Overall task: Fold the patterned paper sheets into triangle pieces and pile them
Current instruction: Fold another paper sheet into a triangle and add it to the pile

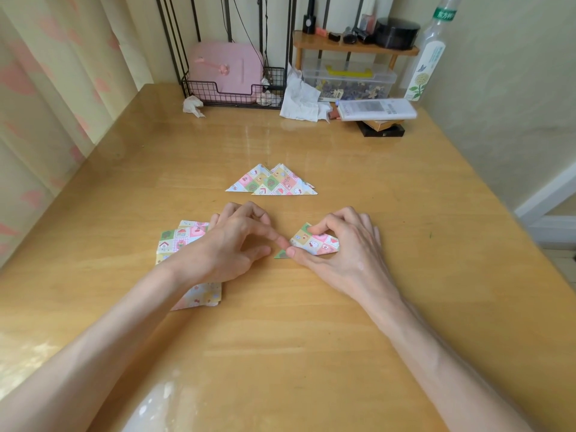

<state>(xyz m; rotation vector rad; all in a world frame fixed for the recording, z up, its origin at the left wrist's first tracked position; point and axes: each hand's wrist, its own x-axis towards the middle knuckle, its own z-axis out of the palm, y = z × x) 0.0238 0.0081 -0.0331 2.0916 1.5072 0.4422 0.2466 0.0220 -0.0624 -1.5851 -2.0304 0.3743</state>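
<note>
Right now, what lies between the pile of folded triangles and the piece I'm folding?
Nothing: the head view shows only bare wooden tabletop between the triangle pile and the piece held by your right hand.

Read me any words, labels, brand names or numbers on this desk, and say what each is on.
On the bottle, green neck label: Chinese characters, too blurred to read.
Same bottle, body label: small print beside a flower picture, unreadable.
On the white box: dark print, too blurred to read.
On the patterned paper: cartoon pictures only, no words visible.
Nothing else legible.
</note>
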